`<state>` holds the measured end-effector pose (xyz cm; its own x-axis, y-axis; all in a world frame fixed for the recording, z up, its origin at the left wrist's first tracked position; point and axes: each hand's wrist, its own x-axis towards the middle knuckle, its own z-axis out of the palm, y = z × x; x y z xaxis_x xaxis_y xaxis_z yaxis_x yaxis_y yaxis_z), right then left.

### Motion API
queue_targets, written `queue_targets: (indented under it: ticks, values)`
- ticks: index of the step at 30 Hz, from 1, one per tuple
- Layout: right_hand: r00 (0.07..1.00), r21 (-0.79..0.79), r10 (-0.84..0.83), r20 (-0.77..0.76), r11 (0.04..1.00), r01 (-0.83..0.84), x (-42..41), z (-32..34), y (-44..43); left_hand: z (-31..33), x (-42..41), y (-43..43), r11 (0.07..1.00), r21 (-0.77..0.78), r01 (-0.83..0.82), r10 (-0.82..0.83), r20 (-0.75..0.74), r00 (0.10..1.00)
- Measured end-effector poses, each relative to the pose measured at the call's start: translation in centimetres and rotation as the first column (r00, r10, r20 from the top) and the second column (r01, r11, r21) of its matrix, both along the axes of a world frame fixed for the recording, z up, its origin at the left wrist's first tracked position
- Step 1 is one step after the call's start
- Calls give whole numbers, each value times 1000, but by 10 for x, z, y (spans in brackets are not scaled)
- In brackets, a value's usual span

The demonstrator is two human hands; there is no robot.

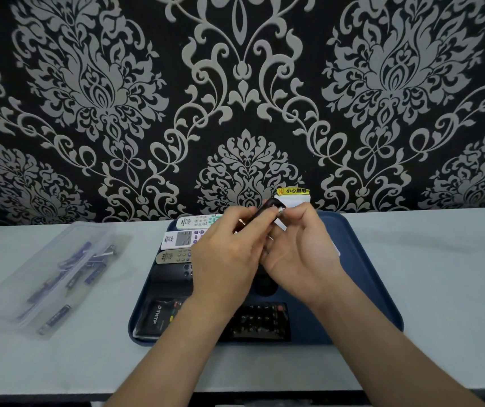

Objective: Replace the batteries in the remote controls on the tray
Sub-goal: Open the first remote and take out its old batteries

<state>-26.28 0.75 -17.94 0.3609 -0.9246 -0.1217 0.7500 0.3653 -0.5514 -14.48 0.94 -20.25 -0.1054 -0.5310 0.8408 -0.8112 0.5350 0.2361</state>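
Note:
A dark blue tray lies on the pale table and carries several remote controls. White and grey remotes lie at its far left, a black one below them, and a black remote in a clear sleeve along the front. Above the tray, my left hand and my right hand together hold a slim dark remote, tilted up toward the wall. Fingers of both hands curl round it. Its lower part is hidden behind my hands.
A clear plastic box with several loose batteries stands on the table left of the tray. A white wall socket with a yellow warning label sits on the patterned wall just behind my hands. The table's front edge runs near the bottom.

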Motion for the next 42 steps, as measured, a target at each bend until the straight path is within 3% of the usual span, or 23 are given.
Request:
queue_targets:
  ticks: [6,11,13,15,17,20,22,24,25,27,28,31,35,38,40,42]
  values:
    - [995,-29,-31,-92,999,28,7,-8,-6,4,-1,-5,994,91,-52,68,-189,980]
    - [994,-131,-11,-104,991,-3,16,-11,-3,12,-1,-8,977,208,58,44,-453,890]
    - [991,-165,-54,-125,986,33,15,-14,-6,21,-3,-5,933,283,221,49,-711,702]
    - [978,-164,-111,-178,983,81,14,-15,-8,30,1,-5,853,256,455,66,-918,391]
    - [960,-183,-145,-241,978,102,12,-15,-8,35,11,-6,750,171,639,95,-984,151]
    - [930,-217,-162,-331,972,92,9,-11,-5,38,27,-7,626,84,776,151,-989,-14]
    - [902,-230,-178,-394,969,91,7,-6,-5,38,34,-9,588,113,801,217,-976,-21]
    - [884,-228,-184,-429,969,92,6,-2,-3,38,37,-9,554,195,809,271,-961,46]
    - [880,-227,-183,-438,970,89,6,-1,-2,38,37,-8,534,283,797,267,-950,159]
    - [873,-225,-188,-451,970,93,6,2,0,38,33,-4,483,510,711,175,-853,492]
    - [872,-219,-196,-449,970,105,6,3,0,38,30,-1,467,587,661,116,-782,612]
    - [870,-199,-251,-425,963,181,3,5,0,34,29,2,471,669,574,23,-660,751]
    - [825,-271,-358,-438,927,259,2,3,-2,34,42,-2,367,718,592,14,-640,768]
    - [815,-250,-438,-380,896,366,1,5,-3,35,47,-2,351,722,597,65,-655,753]
    - [844,-139,-445,-300,896,422,0,4,-3,33,48,-3,395,675,623,116,-709,695]
    - [871,-62,-409,-271,911,409,-1,3,-4,34,48,-6,505,528,683,180,-838,515]
